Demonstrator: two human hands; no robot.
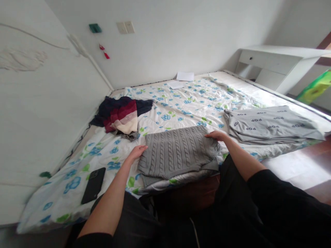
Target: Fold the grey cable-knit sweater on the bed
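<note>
Gray cable-knit sweater (178, 151), folded into a wide, low bundle, lying between the two hands at the near edge of a bed. Braided ridges running from the far side toward the body; ribbed edges at the near side, one layer peeking out under another. Left hand (138, 152) closed in a pinch on the sweater's left edge, arm reaching in from below. Right hand (217, 135) pinching the sweater's far right corner, a little farther forward than the left, black sleeve (279, 193) pushed back above the forearm.

Under both hands, a white sheet (182, 119) with blue flowers and green leaves. Nearer the body than the left hand, beside the forearm, a black phone (93, 185). Beyond the left hand and to its left, a loosely heaped garment (126, 117) in navy, red, pink and cream. Right of the right hand, a light gray garment (269, 124) printed with "POP", spread fairly flat. Far beyond both hands, near the wall, two white papers (185, 76). Well beyond the right hand, a white desk (271, 62). Higher up, beyond the left hand, wall plates (125, 27) and a red tassel (104, 52).
</note>
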